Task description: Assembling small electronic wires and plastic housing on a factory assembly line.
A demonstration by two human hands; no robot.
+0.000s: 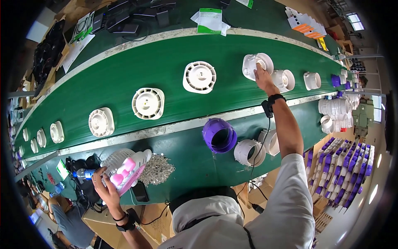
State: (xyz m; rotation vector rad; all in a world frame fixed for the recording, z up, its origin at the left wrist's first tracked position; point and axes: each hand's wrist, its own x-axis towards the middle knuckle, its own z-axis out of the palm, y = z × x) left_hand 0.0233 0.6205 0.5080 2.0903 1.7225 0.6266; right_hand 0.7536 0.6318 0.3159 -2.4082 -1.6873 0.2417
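Observation:
My right hand [264, 79] reaches across the green conveyor belt, its fingers closed over the near rim of a white round plastic housing [249, 65] with a square base. Just right of that hand stands another white housing [286, 81], with a third white housing [312, 81] beyond it. At lower left, my left hand [106, 189] is beside a small pink-and-white desk fan [132, 169] with a bow shape on it. The left fingers are stretched and apart against the fan's side; whether they bear its weight is unclear.
The green belt [174, 108] carries several white slotted discs [148, 103] leftward. On the near bench are a purple ring housing [219, 135], white ring housings [249, 152], a heap of small metal parts [156, 169] and a dark phone [141, 192]. Stacked white housings [333, 107] stand right.

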